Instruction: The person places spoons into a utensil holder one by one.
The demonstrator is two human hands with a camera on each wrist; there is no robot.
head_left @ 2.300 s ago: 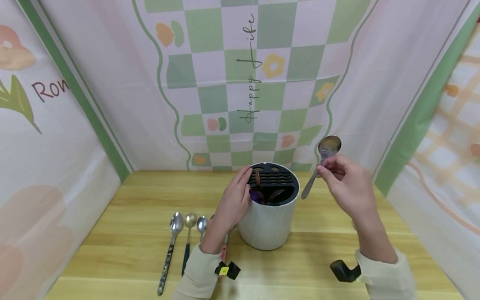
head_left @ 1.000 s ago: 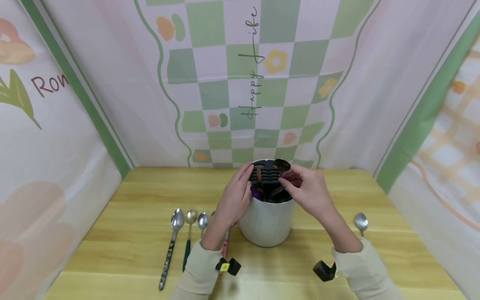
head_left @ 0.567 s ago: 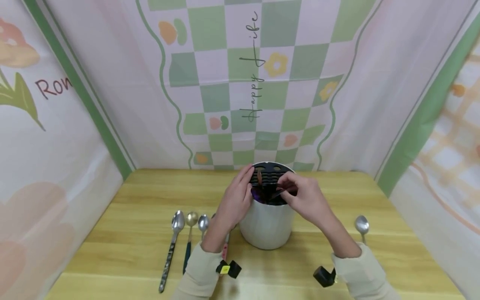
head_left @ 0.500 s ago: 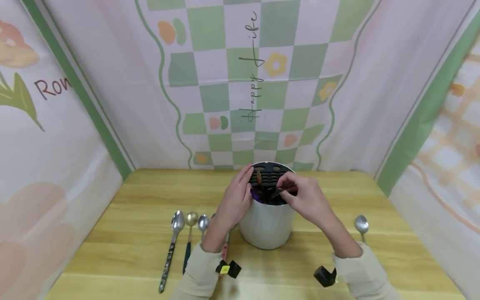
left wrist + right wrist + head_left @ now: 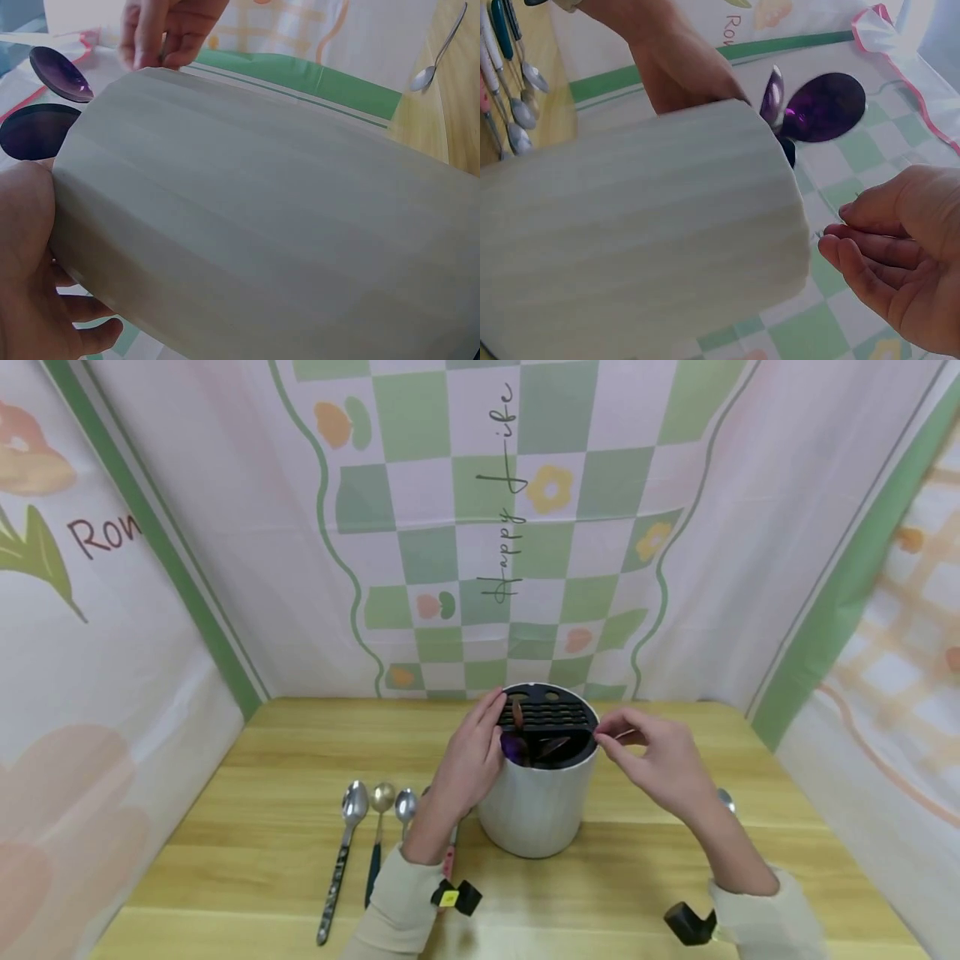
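Observation:
A white canister [image 5: 534, 814] with a black slotted insert [image 5: 551, 714] stands upright on the table. Purple [image 5: 513, 748], reddish-brown [image 5: 517, 716] and dark [image 5: 551, 746] utensil ends show at its top. My left hand [image 5: 468, 764] rests against its left side, fingers fairly straight along the rim; in the left wrist view some fingers [image 5: 90, 319] hang loosely beside the wall. My right hand [image 5: 660, 760] is at the right rim, thumb and forefinger close together, nothing visible held. A purple spoon bowl [image 5: 829, 106] sticks out in the right wrist view. The canister's deeper inside is hidden.
Several spoons lie left of the canister, among them one with a patterned handle [image 5: 335, 885] and one with a dark teal handle [image 5: 373, 872]. Another spoon [image 5: 726, 799] lies at the right, partly behind my right arm. Printed cloth [image 5: 487, 485] hangs behind the wooden table [image 5: 247, 827].
My right hand brought a large spoon from the right to the canister's top, and has since drawn back to the right rim without it. The left hand has stayed in place.

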